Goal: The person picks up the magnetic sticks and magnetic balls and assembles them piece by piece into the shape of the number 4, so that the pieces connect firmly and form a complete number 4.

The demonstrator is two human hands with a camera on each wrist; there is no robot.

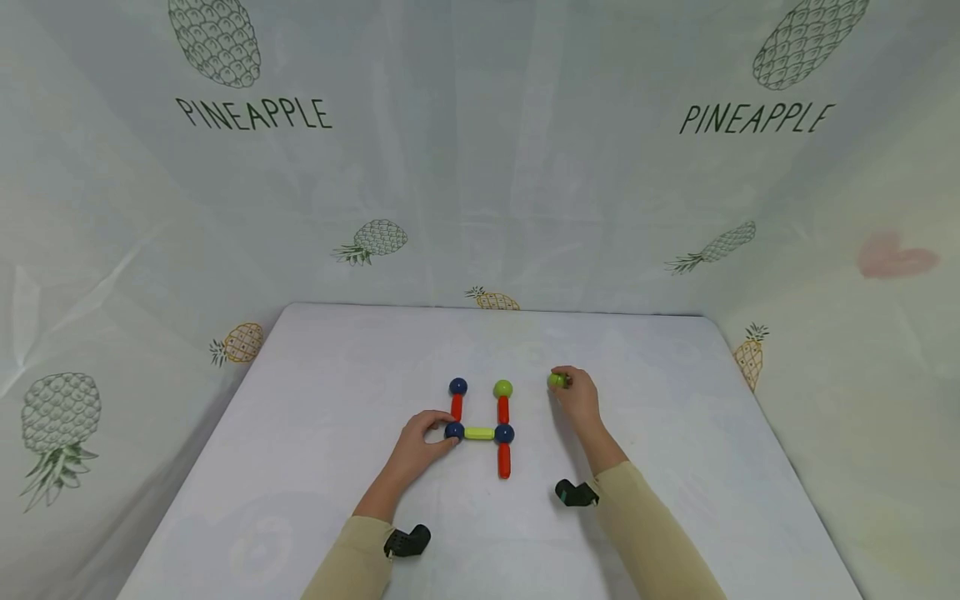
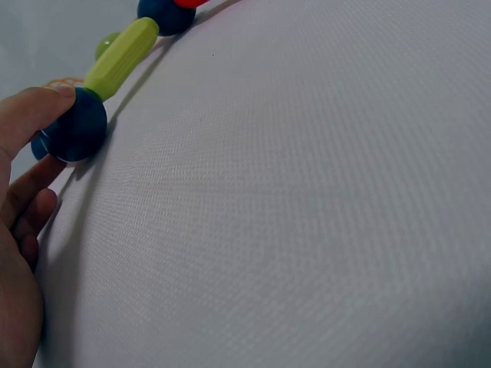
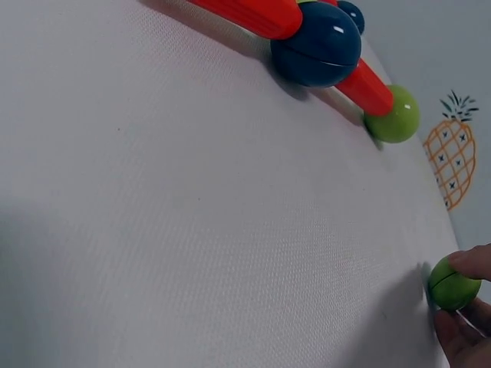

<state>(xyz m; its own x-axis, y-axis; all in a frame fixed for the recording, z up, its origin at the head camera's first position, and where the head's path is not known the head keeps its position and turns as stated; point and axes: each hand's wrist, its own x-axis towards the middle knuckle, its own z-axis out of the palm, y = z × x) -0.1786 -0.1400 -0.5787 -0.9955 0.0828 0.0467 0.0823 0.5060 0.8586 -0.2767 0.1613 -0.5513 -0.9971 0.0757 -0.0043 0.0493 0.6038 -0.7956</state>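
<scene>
My left hand (image 1: 417, 443) pinches a blue ball (image 2: 78, 129) at the left corner of a ball-and-rod frame. From that ball a yellow-green rod (image 1: 479, 433) leads right to a second blue ball (image 1: 505, 434). A red rod (image 1: 457, 407) reaches back to another blue ball (image 1: 458, 386). The right-hand blue ball joins a red rod (image 1: 503, 410) topped by a green ball (image 1: 503, 388), plus a red rod (image 1: 504, 462) pointing toward me with a bare end. To the right, apart from the frame, my right hand (image 1: 581, 403) holds a loose green ball (image 3: 451, 286) between thumb and fingers.
The frame lies near the middle of a white table (image 1: 337, 358). A pale curtain (image 1: 480, 183) printed with pineapples hangs behind and along both sides. Black wrist cameras (image 1: 408, 542) sit at both sleeve cuffs.
</scene>
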